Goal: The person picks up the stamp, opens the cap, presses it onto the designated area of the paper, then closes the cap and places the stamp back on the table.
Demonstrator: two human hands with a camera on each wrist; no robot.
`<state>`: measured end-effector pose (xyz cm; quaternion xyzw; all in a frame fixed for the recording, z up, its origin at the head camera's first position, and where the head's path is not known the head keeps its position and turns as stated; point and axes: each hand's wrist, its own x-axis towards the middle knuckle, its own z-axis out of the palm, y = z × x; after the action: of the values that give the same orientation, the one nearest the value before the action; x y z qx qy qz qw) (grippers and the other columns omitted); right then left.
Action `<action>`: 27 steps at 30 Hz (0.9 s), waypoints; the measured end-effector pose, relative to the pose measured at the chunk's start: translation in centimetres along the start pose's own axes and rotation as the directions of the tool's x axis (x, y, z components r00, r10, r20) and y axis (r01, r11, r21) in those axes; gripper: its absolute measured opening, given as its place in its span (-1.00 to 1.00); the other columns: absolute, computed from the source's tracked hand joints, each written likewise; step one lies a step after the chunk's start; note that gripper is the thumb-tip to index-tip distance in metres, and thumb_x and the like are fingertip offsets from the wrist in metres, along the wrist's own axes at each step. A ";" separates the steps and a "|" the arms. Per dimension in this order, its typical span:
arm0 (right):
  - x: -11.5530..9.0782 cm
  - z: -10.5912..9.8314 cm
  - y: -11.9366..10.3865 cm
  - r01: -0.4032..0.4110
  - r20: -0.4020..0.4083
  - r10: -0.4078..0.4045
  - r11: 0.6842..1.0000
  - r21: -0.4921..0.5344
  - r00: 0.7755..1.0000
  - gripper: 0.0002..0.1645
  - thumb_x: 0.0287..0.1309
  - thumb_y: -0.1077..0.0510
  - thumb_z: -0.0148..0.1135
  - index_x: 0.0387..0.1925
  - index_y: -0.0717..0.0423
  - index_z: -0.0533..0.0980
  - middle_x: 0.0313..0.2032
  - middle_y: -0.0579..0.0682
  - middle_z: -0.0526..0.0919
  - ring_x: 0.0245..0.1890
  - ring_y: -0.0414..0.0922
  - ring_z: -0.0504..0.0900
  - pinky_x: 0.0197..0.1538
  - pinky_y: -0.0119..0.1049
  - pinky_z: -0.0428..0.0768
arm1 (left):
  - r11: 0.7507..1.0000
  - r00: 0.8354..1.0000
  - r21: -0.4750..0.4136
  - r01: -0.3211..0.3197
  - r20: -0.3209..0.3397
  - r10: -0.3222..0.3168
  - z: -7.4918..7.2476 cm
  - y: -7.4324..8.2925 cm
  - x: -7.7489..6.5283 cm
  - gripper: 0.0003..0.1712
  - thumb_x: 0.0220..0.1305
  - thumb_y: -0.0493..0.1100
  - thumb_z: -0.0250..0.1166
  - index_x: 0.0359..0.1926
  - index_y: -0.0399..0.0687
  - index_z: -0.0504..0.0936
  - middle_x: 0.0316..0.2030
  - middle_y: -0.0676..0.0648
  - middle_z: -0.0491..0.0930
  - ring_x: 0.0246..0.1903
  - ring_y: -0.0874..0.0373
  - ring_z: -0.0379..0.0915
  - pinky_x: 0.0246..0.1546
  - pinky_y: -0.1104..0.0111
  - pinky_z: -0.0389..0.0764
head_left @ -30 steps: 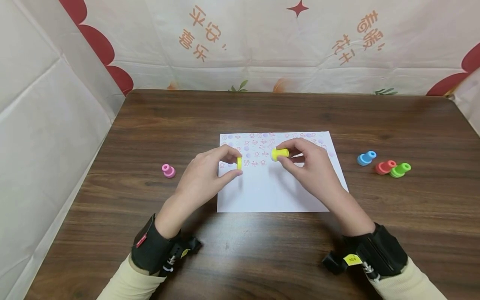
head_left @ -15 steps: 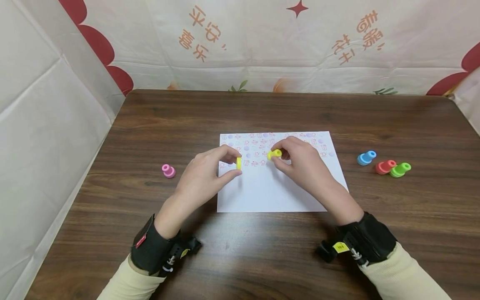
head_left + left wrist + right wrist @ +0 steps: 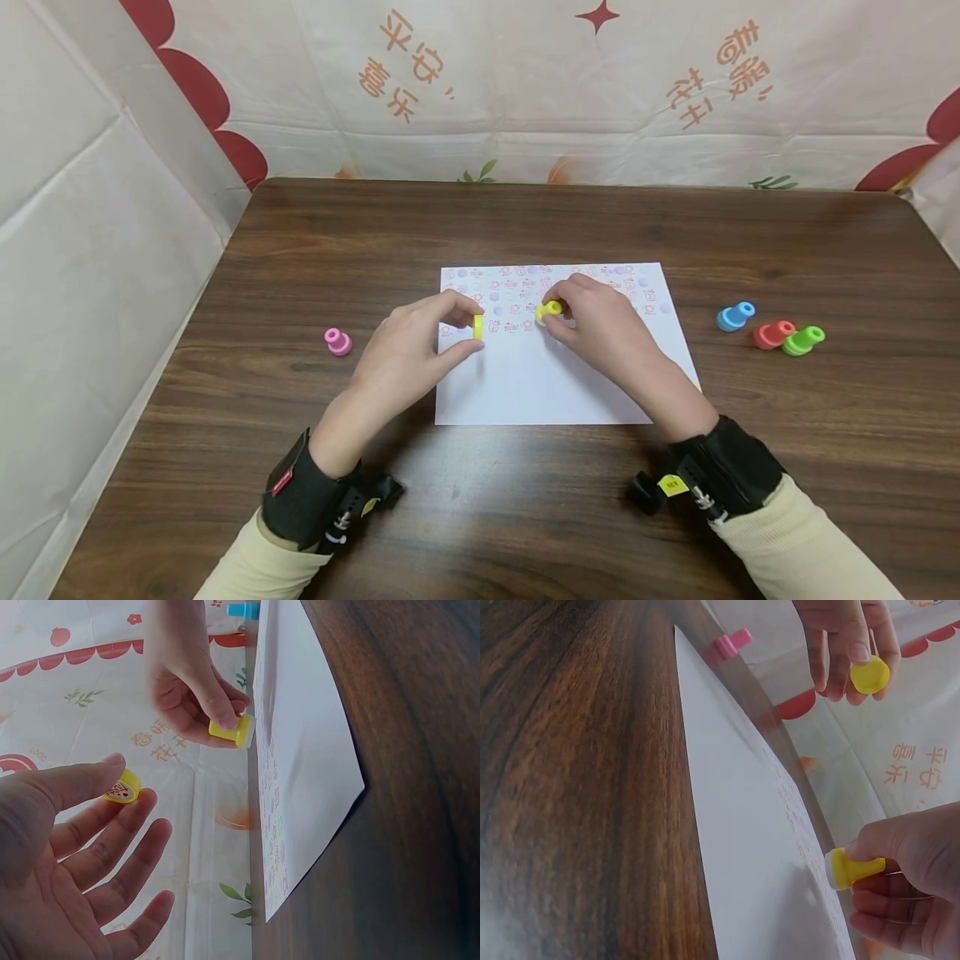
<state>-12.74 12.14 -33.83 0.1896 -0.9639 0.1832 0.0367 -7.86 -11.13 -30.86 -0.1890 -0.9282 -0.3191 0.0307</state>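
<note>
Yellow marks both: the left hand [image 3: 403,348] pinches one cap [image 3: 477,327], the right hand [image 3: 606,332] one stamp [image 3: 846,871].

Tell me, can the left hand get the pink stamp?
Probably yes: the pink stamp sits beside the left hand with nothing between them, but its fingers hold a yellow cap that may need setting down first.

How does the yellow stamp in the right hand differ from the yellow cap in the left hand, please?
The yellow stamp has a narrow handle and wider base, while the yellow cap is a short disc. The cap has a red-printed face; no print shows on the stamp. The right hand points the stamp's base down at the paper; the left hand holds the cap on edge above it. Both are yellow.
</note>
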 end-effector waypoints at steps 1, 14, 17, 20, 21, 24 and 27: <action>0.0 0.0 0.0 -0.001 0.002 0.001 1.000 -0.002 1.000 -0.82 0.02 0.22 0.33 -0.28 0.18 0.62 -0.35 0.05 0.63 -0.36 -0.06 0.51 -0.27 -0.13 0.57 | 1.000 1.000 -0.001 0.000 0.001 0.000 0.0 0.0 0.0 -0.64 0.13 -0.05 0.40 -0.05 0.02 0.58 -0.18 -0.05 0.71 -0.13 0.08 0.59 -0.17 0.11 0.63; 0.5 0.3 0.0 0.011 0.074 -0.006 0.998 -0.059 0.997 -0.84 0.08 0.22 0.31 -0.28 0.23 0.62 -0.41 0.08 0.62 -0.43 -0.03 0.49 -0.34 -0.11 0.52 | 1.000 1.000 -0.003 -0.002 0.002 0.002 0.0 0.0 0.0 -0.63 0.12 -0.05 0.41 -0.05 0.02 0.58 -0.18 -0.06 0.72 -0.13 0.08 0.59 -0.17 0.11 0.63; 0.5 0.2 -0.1 0.036 0.081 -0.030 0.996 -0.081 0.996 -0.85 0.08 0.22 0.35 -0.31 0.22 0.61 -0.42 0.09 0.63 -0.44 -0.01 0.51 -0.33 -0.07 0.54 | 1.000 1.000 0.000 -0.003 0.001 0.003 0.0 0.0 0.1 -0.62 0.11 -0.05 0.42 -0.05 0.02 0.58 -0.18 -0.06 0.72 -0.13 0.10 0.59 -0.16 0.11 0.63; 0.6 0.1 -0.3 0.058 0.099 -0.045 0.990 -0.130 0.994 -0.85 0.07 0.22 0.37 -0.32 0.22 0.60 -0.40 0.10 0.66 -0.42 0.01 0.55 -0.30 -0.04 0.59 | 1.000 1.000 0.001 -0.001 0.002 0.001 -0.1 0.2 0.1 -0.62 0.10 -0.05 0.42 -0.05 0.02 0.57 -0.18 -0.05 0.72 -0.13 0.11 0.59 -0.14 0.11 0.63; 0.7 0.1 -0.4 0.061 0.107 -0.045 0.987 -0.146 0.993 -0.86 0.07 0.24 0.36 -0.32 0.22 0.60 -0.38 0.11 0.67 -0.40 0.02 0.57 -0.28 -0.03 0.61 | 1.000 1.000 -0.001 -0.001 0.003 0.001 -0.1 0.2 0.1 -0.62 0.10 -0.06 0.42 -0.05 0.02 0.57 -0.18 -0.05 0.72 -0.13 0.11 0.59 -0.14 0.11 0.63; 0.8 0.0 -0.6 0.066 0.120 -0.045 0.981 -0.180 0.992 -0.86 0.06 0.27 0.36 -0.31 0.24 0.61 -0.35 0.13 0.69 -0.38 0.04 0.60 -0.25 -0.02 0.64 | 1.000 1.000 -0.007 0.000 0.007 0.000 0.0 0.2 0.1 -0.62 0.10 -0.06 0.42 -0.05 0.02 0.57 -0.18 -0.06 0.72 -0.13 0.11 0.59 -0.13 0.11 0.63; 0.9 0.1 -0.7 0.066 0.119 -0.044 0.980 -0.188 0.992 -0.86 0.05 0.29 0.35 -0.30 0.24 0.61 -0.34 0.14 0.70 -0.37 0.04 0.60 -0.23 -0.03 0.64 | 1.000 1.000 -0.012 -0.004 0.006 0.004 0.0 0.3 0.2 -0.63 0.10 -0.06 0.42 -0.06 0.02 0.57 -0.19 -0.06 0.72 -0.13 0.12 0.59 -0.12 0.10 0.62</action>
<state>-13.29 11.19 -33.53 0.2220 -0.9720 0.0771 0.0048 -7.94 -10.83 -30.64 -0.1917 -0.9261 -0.3239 0.0276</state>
